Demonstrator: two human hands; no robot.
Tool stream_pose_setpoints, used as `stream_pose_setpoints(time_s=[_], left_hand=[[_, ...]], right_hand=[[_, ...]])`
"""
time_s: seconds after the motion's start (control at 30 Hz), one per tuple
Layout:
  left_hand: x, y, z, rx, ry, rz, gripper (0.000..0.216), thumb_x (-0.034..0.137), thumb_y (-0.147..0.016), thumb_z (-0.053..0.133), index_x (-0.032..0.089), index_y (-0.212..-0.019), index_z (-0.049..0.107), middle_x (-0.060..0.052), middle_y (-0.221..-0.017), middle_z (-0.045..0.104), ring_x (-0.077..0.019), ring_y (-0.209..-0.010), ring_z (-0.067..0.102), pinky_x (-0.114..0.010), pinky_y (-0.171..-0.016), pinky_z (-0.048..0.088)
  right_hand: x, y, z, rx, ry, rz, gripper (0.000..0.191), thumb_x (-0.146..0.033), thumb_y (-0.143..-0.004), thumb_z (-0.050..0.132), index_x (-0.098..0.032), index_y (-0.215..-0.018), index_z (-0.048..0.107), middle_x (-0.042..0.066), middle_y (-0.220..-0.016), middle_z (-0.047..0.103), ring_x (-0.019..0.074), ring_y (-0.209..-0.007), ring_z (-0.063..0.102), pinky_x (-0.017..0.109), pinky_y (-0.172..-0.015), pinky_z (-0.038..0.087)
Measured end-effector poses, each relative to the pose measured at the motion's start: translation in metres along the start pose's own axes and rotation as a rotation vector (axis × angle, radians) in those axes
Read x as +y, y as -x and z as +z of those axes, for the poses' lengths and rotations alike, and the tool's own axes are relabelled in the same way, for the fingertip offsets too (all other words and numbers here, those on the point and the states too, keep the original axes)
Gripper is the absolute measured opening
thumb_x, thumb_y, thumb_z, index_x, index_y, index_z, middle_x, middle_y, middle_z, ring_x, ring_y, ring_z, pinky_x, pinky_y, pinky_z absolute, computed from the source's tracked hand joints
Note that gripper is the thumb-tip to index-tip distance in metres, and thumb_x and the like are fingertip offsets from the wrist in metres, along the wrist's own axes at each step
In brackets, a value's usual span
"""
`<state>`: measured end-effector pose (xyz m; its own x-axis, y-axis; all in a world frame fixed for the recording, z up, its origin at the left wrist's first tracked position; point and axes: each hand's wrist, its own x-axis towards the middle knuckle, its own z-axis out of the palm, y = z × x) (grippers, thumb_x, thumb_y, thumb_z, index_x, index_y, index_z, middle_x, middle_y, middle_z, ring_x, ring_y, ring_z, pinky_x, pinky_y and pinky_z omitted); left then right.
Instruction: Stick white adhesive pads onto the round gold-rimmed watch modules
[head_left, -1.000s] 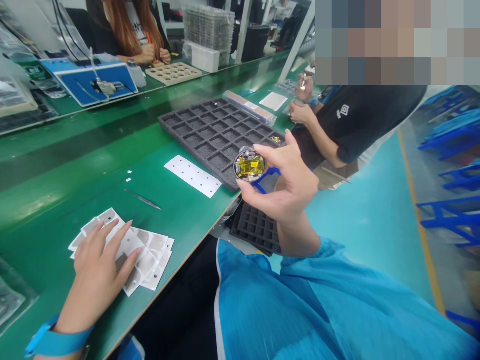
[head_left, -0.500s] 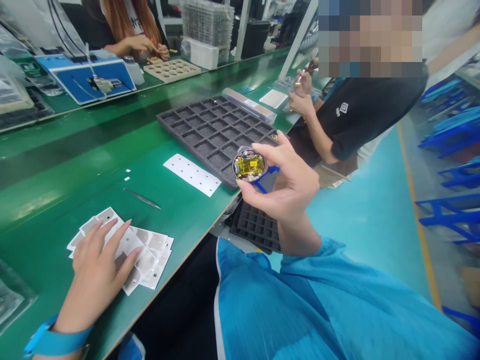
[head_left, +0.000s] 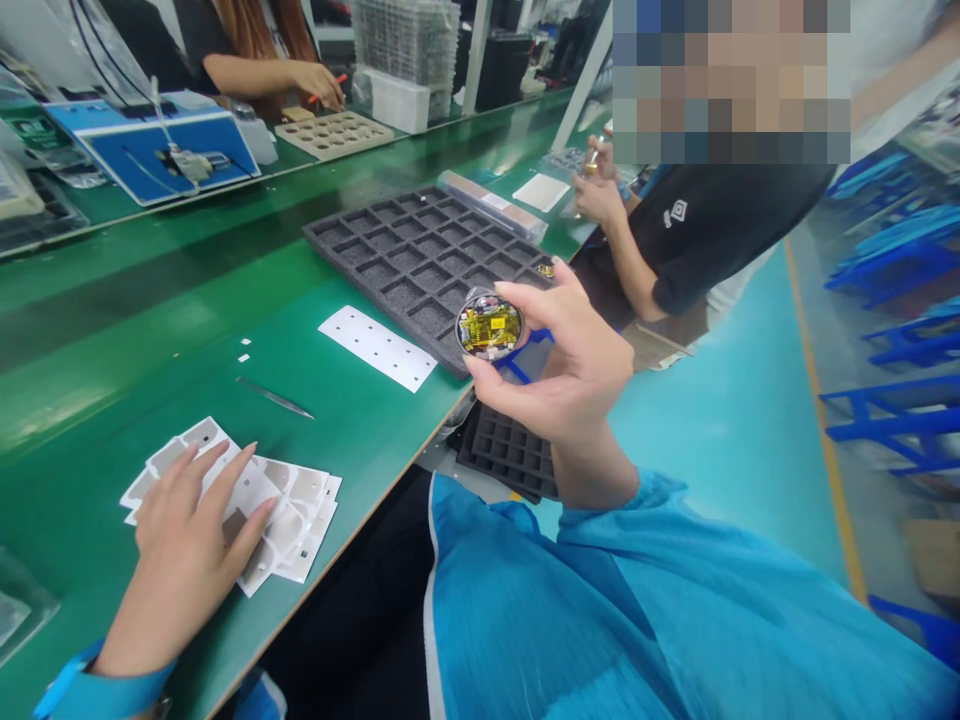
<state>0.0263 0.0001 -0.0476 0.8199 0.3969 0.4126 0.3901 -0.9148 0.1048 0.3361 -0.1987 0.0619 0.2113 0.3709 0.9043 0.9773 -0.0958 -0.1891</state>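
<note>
Between thumb and fingers of my right hand (head_left: 566, 365) is a round electronic module (head_left: 489, 327), dark-rimmed, with yellow film and small parts on its face. It is held up past the table edge, near the corner of a black foam tray (head_left: 390, 268). My left hand (head_left: 191, 530) lies with fingers spread on a loose pile of white sticker sheets (head_left: 300, 500), covering part of them. Beyond the pile lie tweezers (head_left: 274, 397) and two tiny white pieces (head_left: 244, 350). A white sheet with small dark squares (head_left: 377, 347) sits beside the tray.
Another black tray (head_left: 510, 450) is below the table edge. Across the table stand a blue device (head_left: 154, 150) and a tan tray with round holes (head_left: 334, 134). Two co-workers sit nearby, one (head_left: 720, 230) on the right beyond the foam tray. Blue stools (head_left: 892, 420) line the aisle.
The view has shifted slightly, so most things sit a little further left. The far co-worker's hand has moved right. Both my hands keep their places on the module and sheets.
</note>
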Motion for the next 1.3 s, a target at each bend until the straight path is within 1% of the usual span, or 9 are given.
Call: stream_pose_setpoints(time_s=[0.1,0.2,0.37,0.63,0.8,0.9,1.0,1.13,1.3], left_hand=[[0.0016,-0.0005,-0.0007,0.006,0.001,0.005,0.076,0.029,-0.094,0.059,0.035,-0.159,0.021,-0.02,-0.143,0.049,-0.047,-0.145,0.037,-0.069,-0.113,0.038],[0.0031,-0.0011,-0.0015,0.004,-0.005,0.007,0.074,0.028,-0.095,0.058,0.034,-0.159,0.022,-0.021,-0.142,0.049,-0.0482,-0.143,0.038,-0.07,-0.111,0.039],[0.0032,-0.0014,-0.0017,-0.012,-0.009,0.0,0.074,0.029,-0.095,0.057,0.035,-0.159,0.021,-0.021,-0.142,0.049,-0.0483,-0.144,0.038,-0.07,-0.111,0.039],[0.0023,-0.001,-0.0008,-0.012,-0.02,0.013,0.065,0.03,-0.096,0.056,0.025,-0.155,0.031,-0.024,-0.139,0.051,-0.0489,-0.142,0.039,-0.069,-0.111,0.039],[0.0017,-0.0004,0.0006,0.015,-0.016,0.015,0.064,0.032,-0.097,0.053,0.027,-0.157,0.029,-0.022,-0.14,0.051,-0.0482,-0.142,0.04,-0.069,-0.111,0.039],[0.0007,0.0011,0.0006,-0.018,-0.023,-0.006,0.067,0.032,-0.097,0.053,0.03,-0.158,0.026,-0.02,-0.144,0.049,-0.0467,-0.145,0.037,-0.068,-0.113,0.038],[-0.001,0.0027,0.0,-0.063,-0.018,-0.026,0.069,0.033,-0.097,0.053,0.033,-0.159,0.023,-0.019,-0.147,0.046,-0.0467,-0.146,0.034,-0.069,-0.114,0.036],[-0.0031,0.0035,-0.0002,-0.072,-0.012,-0.018,0.069,0.034,-0.097,0.053,0.033,-0.159,0.023,-0.019,-0.148,0.045,-0.0478,-0.146,0.033,-0.071,-0.114,0.036],[-0.0011,0.0024,-0.0017,-0.091,-0.03,-0.029,0.07,0.033,-0.097,0.052,0.033,-0.159,0.019,-0.02,-0.147,0.044,-0.0482,-0.146,0.033,-0.07,-0.113,0.037]], right_hand=[[0.0002,0.0001,-0.0008,-0.005,0.024,-0.015,0.034,-0.041,-0.082,0.061,-0.026,-0.112,0.066,-0.002,-0.072,0.056,0.0216,-0.073,0.062,0.064,-0.11,0.044],[-0.0002,0.0001,-0.0014,-0.002,-0.011,-0.027,0.035,-0.04,-0.081,0.063,-0.026,-0.114,0.066,-0.002,-0.075,0.057,0.0217,-0.075,0.063,0.065,-0.112,0.042],[-0.0025,-0.0015,-0.0013,-0.017,0.033,0.014,0.032,-0.04,-0.081,0.062,-0.026,-0.109,0.067,-0.003,-0.071,0.056,0.0217,-0.073,0.064,0.066,-0.112,0.043],[-0.0021,-0.001,-0.0013,0.018,-0.04,-0.013,0.037,-0.04,-0.079,0.064,-0.025,-0.112,0.067,-0.003,-0.072,0.057,0.021,-0.074,0.063,0.063,-0.112,0.044],[-0.0015,0.0,-0.0016,0.003,-0.056,0.017,0.039,-0.041,-0.08,0.062,-0.024,-0.114,0.066,-0.002,-0.076,0.058,0.0211,-0.076,0.063,0.065,-0.114,0.041],[-0.0018,0.0,-0.0016,0.003,-0.06,0.025,0.039,-0.043,-0.08,0.062,-0.023,-0.113,0.067,-0.002,-0.074,0.058,0.02,-0.072,0.063,0.065,-0.112,0.043],[-0.0016,-0.0002,-0.0011,0.021,-0.077,-0.002,0.038,-0.041,-0.08,0.064,-0.023,-0.114,0.066,-0.003,-0.073,0.058,0.0191,-0.07,0.062,0.063,-0.111,0.045],[-0.0001,-0.0002,0.0002,0.082,-0.106,-0.06,0.036,-0.036,-0.08,0.065,-0.023,-0.114,0.066,-0.004,-0.073,0.058,0.0176,-0.068,0.061,0.061,-0.108,0.049],[0.001,0.0002,0.0013,0.093,-0.111,-0.074,0.034,-0.035,-0.08,0.065,-0.023,-0.112,0.066,-0.004,-0.07,0.056,0.0162,-0.065,0.059,0.059,-0.106,0.051]])
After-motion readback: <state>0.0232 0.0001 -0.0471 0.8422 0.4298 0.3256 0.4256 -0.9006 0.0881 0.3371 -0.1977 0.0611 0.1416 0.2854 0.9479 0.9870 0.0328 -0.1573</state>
